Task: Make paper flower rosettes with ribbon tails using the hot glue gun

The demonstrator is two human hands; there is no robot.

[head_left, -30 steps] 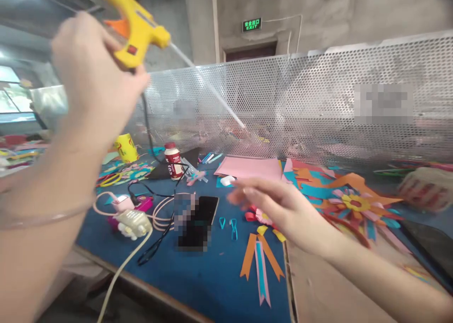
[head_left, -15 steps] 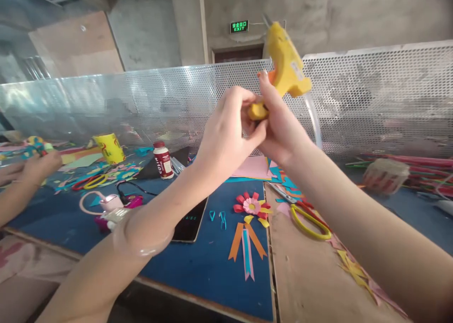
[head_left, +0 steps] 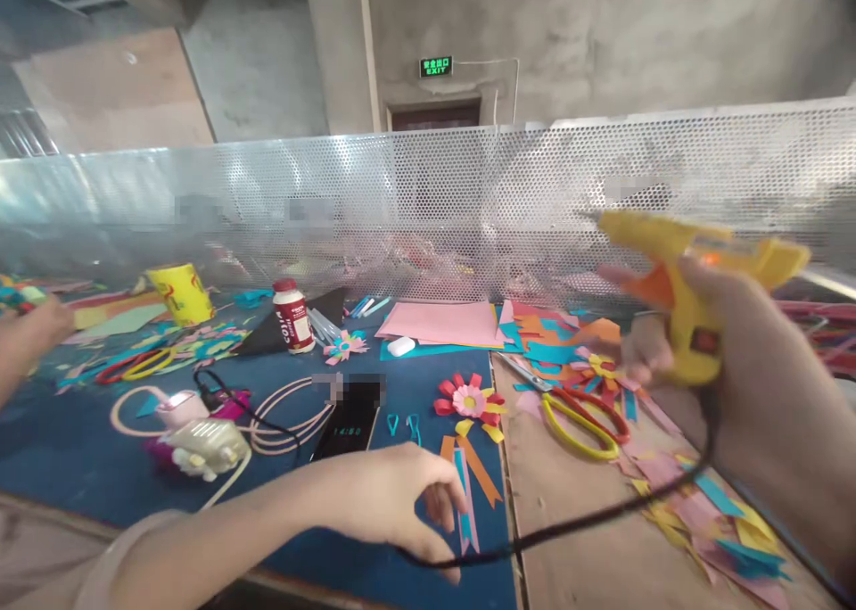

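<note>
A yellow hot glue gun [head_left: 695, 320] with an orange trigger is in my right hand [head_left: 755, 369], raised over the right side, fingers wrapped round its handle. Its nozzle points left, and a small orange-red light glows on its body. A black cord [head_left: 602, 512] runs from the handle down and left to my left hand [head_left: 407, 503]. That hand hangs low over the blue table, fingers loosely bent and apart from the thumb, close to the cord. Paper ribbon tails [head_left: 466, 494] lie beside its fingertips. Above them lies a red, pink and yellow paper flower [head_left: 470, 402].
Scissors [head_left: 581, 427] with yellow and red handles lie on the bare wood board. A phone [head_left: 344, 432], two blue paper loops [head_left: 401, 425], a red-capped bottle [head_left: 292, 317] and pink paper sheets [head_left: 438, 323] lie about. A perforated metal screen [head_left: 441, 200] stands behind. At left is another person's hand [head_left: 40, 329].
My hands, together at the glue gun before, have parted. My right hand carried the gun right and lower, its nozzle now turned left. My left hand came down near the ribbon tails.
</note>
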